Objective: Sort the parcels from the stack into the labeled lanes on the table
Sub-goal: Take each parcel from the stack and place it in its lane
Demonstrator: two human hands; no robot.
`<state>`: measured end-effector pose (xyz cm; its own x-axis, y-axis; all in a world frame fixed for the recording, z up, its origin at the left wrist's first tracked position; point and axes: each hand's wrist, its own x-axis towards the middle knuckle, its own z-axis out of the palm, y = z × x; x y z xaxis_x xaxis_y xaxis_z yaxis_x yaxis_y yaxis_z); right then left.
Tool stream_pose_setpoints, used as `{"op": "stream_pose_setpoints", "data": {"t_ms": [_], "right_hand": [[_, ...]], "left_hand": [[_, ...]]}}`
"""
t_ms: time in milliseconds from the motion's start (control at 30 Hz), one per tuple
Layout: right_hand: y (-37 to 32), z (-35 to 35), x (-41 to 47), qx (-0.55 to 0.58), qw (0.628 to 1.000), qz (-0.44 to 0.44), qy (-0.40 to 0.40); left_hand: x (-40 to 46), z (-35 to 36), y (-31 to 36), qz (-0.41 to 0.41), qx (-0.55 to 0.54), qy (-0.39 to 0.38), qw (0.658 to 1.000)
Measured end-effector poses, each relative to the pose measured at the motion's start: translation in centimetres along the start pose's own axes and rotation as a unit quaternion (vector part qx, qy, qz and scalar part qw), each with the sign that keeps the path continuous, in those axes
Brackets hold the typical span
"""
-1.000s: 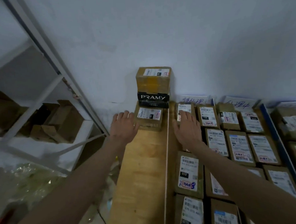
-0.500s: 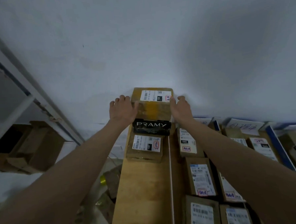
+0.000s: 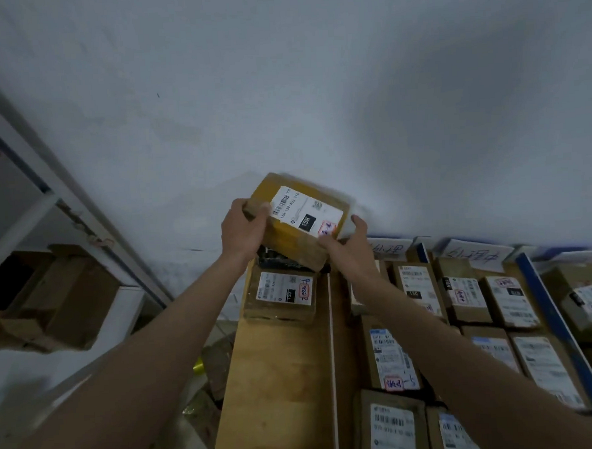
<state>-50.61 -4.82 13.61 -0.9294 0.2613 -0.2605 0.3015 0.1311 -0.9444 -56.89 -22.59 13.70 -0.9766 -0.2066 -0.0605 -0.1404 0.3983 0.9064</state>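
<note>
Left hand (image 3: 242, 232) and right hand (image 3: 348, 244) grip one tilted parcel (image 3: 288, 238) — lifted. Two more parcels (image 3: 281, 293) stay stacked on the wooden surface (image 3: 279, 397)

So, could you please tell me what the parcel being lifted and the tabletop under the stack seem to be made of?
Lifted parcel: seemingly brown cardboard, glossy with tape, with a white paper shipping label. Tabletop: probably wood or plywood, yellowish, with faint grain and a dull sheen.

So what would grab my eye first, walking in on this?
Probably the yellow-brown parcel held tilted in mid-air before the white wall, gripped by the left hand and right hand, just above a short stack at the far end of a wooden board. Then the rows of labeled parcels packed at right.
</note>
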Motion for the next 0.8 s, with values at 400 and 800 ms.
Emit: {"op": "stream_pose_setpoints", "data": {"t_ms": [400, 800], "right_hand": [[7.0, -5.1, -16.0, -0.049, 0.98, 0.113, -0.156], [8.6, -8.1, -24.2, -0.124, 0.99, 0.047, -0.046]], "left_hand": [[-11.9, -4.0, -1.8, 0.07, 0.046, -0.221, 0.972], [-21.5, -2.4, -2.4, 0.109, 0.051, -0.177, 0.977]]}}
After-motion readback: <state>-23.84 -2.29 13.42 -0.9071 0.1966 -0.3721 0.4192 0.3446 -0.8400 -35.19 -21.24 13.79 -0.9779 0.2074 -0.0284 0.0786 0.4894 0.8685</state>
